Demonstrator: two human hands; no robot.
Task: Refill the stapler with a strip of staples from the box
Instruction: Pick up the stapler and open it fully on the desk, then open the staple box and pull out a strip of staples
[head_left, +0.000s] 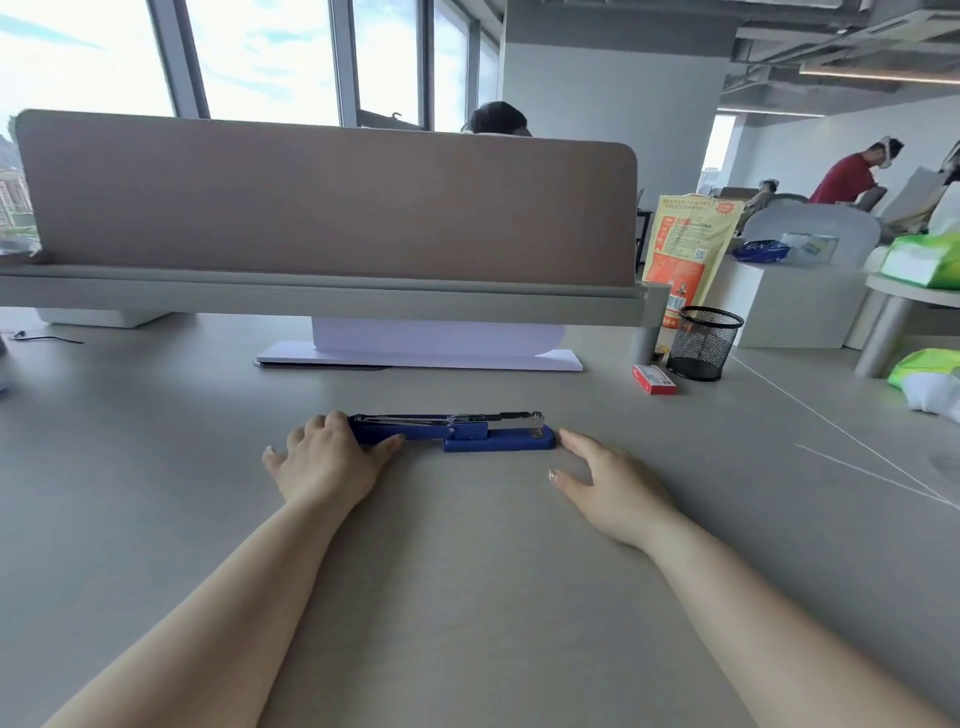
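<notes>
The grey worktop spreads wide and bare from its near edge up to the blue stapler, which lies lengthwise, left to right, about midway between the near edge and the divider panel along the far edge. The stapler is flipped open: its blue top arm lies flat out to the left, the silver staple channel faces upward, and the blue base sits at the right end. Open worktop runs left of it toward the left edge and right of it toward a seam line. Well apart, near the far right corner, the red staple box lies flat just beside a black mesh pen cup, with an orange pouch standing behind them. A white stand base sits under the divider, beyond the stapler.

The left hand reaches forward with its forearm low over the worktop; its grip is closed around the left end of the stapler's top arm, fingers over it and thumb along the near side. The right hand rests palm down on the worktop, grip apart and empty, its fingertips just beside the base's right end.
</notes>
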